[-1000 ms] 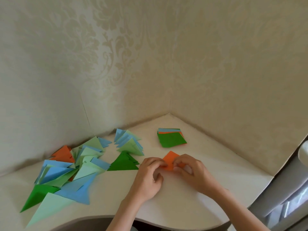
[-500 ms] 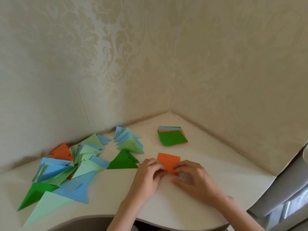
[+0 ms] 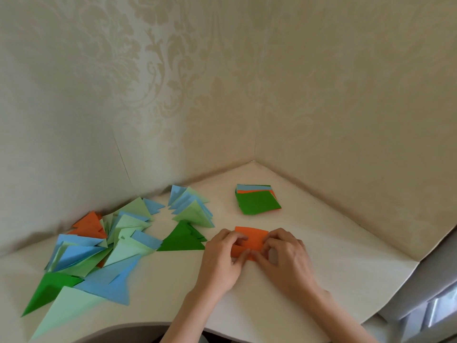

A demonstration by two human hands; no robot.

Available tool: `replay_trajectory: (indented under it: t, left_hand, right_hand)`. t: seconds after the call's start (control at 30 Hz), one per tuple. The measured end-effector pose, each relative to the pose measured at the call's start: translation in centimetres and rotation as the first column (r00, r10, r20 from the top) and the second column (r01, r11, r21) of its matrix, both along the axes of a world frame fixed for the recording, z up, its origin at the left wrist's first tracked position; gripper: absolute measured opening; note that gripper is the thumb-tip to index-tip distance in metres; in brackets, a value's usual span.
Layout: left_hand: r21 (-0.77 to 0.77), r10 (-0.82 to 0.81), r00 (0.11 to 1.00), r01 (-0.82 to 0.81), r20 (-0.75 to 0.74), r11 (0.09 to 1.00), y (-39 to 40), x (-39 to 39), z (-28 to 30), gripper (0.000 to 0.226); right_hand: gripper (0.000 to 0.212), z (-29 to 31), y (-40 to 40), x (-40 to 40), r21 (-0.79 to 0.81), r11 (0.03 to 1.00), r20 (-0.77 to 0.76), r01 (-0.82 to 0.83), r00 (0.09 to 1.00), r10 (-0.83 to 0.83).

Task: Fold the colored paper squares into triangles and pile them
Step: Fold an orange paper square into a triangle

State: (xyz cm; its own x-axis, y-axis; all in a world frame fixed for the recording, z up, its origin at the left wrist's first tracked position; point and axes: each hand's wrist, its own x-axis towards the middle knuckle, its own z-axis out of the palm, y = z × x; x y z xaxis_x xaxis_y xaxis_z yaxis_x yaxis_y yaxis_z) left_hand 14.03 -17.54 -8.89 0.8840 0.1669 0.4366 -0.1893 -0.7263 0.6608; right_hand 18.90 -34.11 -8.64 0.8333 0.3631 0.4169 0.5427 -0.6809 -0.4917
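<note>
Two walls (image 3: 346, 82) meet in a corner, both covered in cream wallpaper with a faint damask pattern. A vertical seam runs down the left wall. The white table (image 3: 309, 280) fits into the corner, its near edge curved. Soft, even light falls across everything.

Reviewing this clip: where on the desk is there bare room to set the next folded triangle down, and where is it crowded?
Bare desk lies right of the right hand, out to the wall, and between the square stack and the corner. A narrower strip runs along the front edge, left of the left hand. The left side is crowded with triangles. Both hands hold the orange paper.
</note>
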Motion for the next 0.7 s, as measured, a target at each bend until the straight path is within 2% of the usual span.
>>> replay_trajectory:
  t: [0.27, 0.5, 0.6, 0.7]
  left_hand:
    - [-0.074, 0.023, 0.997, -0.029, -0.074, 0.997, 0.4, 0.6, 0.1, 0.028]
    - [-0.180, -0.015, 0.993, -0.007, -0.118, 0.984, 1.5, 0.0, 0.4, 0.034]
    - [-0.128, -0.039, 0.995, 0.027, -0.091, 0.991, 1.5, -0.2, 0.5, 0.036]
    - [0.025, 0.012, 1.000, -0.011, -0.029, 1.000, 1.0, -0.3, 0.6, 0.027]
  right_hand:
    - [0.026, -0.3, 0.1, 0.2, 0.017, 0.999, -0.121, -0.027, 0.992, 0.029]
    - [0.035, 1.0, -0.2, 0.3, 0.016, 0.997, -0.243, -0.081, 0.966, 0.083]
    - [0.039, 1.3, -0.5, 0.5, -0.032, 0.995, -0.298, -0.090, 0.951, 0.076]
    - [0.047, 1.9, -0.4, 1.0, -0.106, 0.989, -0.366, -0.104, 0.929, 0.058]
